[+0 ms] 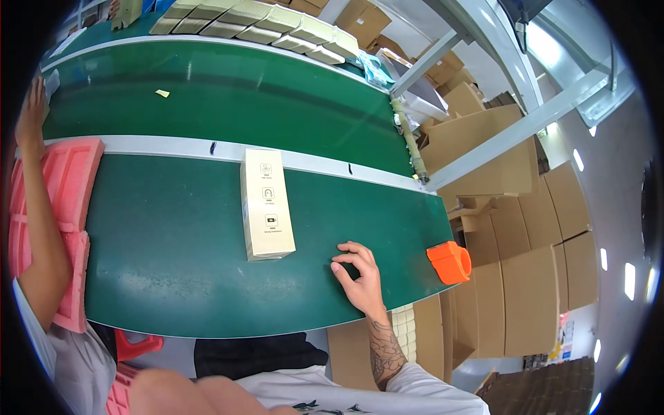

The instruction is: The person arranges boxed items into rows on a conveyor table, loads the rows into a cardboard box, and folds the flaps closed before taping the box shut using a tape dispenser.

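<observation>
My right hand [361, 280] hovers over or rests on the green bench top [173, 263], thumb and forefinger curved apart and nothing between them. Left of it lies a long cream carton [268, 207] with small printed icons, its far end against the pale rail. No contact shows between hand and carton. At the bottom edge, a blurred skin-coloured shape very near the camera may be my left hand [200, 395]. Its fingers cannot be made out, nor whether anything is in them.
Another person's arm [48, 242] reaches along the left side over pink foam trays [72, 180]. Beyond the rail runs a green conveyor belt [242, 90] with a paper scrap. Cream cartons [270, 21] line its far side. An orange plastic holder [449, 263] sits at the right edge, near brown boxes [529, 297].
</observation>
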`<action>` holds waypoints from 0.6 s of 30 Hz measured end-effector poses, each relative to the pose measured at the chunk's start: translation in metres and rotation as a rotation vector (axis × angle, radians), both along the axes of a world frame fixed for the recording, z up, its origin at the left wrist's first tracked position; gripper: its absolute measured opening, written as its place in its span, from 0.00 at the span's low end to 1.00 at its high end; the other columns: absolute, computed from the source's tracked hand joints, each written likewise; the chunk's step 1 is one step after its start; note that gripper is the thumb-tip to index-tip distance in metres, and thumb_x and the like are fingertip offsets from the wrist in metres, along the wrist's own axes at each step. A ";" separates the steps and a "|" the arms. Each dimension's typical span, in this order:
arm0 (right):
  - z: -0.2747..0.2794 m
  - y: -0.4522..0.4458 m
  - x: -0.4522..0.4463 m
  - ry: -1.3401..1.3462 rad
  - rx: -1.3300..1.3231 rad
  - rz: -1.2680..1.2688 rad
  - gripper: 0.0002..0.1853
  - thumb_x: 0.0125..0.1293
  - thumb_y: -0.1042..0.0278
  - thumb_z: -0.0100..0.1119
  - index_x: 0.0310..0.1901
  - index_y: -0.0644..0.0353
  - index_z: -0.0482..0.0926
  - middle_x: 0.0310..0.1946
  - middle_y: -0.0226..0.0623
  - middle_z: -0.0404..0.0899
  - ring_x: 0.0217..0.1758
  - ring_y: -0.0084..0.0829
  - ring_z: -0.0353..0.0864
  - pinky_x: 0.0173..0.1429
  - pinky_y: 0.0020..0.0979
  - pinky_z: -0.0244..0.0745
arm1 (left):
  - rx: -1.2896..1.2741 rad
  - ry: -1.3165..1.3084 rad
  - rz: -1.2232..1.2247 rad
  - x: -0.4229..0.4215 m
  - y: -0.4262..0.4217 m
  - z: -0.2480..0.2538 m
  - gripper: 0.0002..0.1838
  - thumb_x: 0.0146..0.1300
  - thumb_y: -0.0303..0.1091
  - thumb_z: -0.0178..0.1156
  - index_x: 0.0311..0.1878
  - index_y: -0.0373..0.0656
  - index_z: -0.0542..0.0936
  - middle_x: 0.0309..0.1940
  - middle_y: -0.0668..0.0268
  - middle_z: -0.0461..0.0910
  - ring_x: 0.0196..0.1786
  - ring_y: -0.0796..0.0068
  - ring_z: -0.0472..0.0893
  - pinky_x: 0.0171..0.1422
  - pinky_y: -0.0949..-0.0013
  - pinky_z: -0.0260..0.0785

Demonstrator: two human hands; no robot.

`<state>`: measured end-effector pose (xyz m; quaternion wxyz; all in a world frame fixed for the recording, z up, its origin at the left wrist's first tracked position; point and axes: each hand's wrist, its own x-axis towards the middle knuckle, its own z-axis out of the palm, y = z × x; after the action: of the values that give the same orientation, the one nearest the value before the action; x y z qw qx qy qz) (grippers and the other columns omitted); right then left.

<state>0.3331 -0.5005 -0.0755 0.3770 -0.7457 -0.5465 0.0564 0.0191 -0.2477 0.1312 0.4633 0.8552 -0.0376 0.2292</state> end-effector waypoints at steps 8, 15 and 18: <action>0.002 0.000 0.002 -0.011 0.005 0.005 0.07 0.57 0.70 0.69 0.37 0.59 0.84 0.49 0.38 0.80 0.61 0.43 0.73 0.61 0.40 0.69 | -0.084 0.152 0.163 0.006 0.043 -0.024 0.14 0.50 0.39 0.74 0.42 0.64 0.84 0.58 0.74 0.65 0.59 0.75 0.62 0.58 0.65 0.64; 0.000 0.002 0.002 -0.016 0.022 0.005 0.07 0.57 0.71 0.69 0.37 0.60 0.83 0.49 0.39 0.80 0.60 0.43 0.74 0.61 0.40 0.70 | -0.290 0.060 0.026 0.008 0.002 -0.018 0.15 0.48 0.38 0.76 0.40 0.65 0.85 0.58 0.77 0.65 0.58 0.77 0.62 0.58 0.66 0.64; 0.005 0.002 0.011 -0.047 0.031 0.015 0.07 0.56 0.71 0.69 0.36 0.60 0.83 0.49 0.39 0.80 0.59 0.43 0.74 0.61 0.40 0.70 | -0.537 -0.109 -0.175 0.003 -0.057 -0.013 0.15 0.48 0.38 0.77 0.39 0.66 0.86 0.58 0.78 0.65 0.58 0.78 0.62 0.57 0.67 0.64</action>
<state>0.3436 -0.4984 -0.0703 0.3752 -0.7369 -0.5614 0.0333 0.0216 -0.3045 0.1185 0.6884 0.6820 -0.0742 0.2355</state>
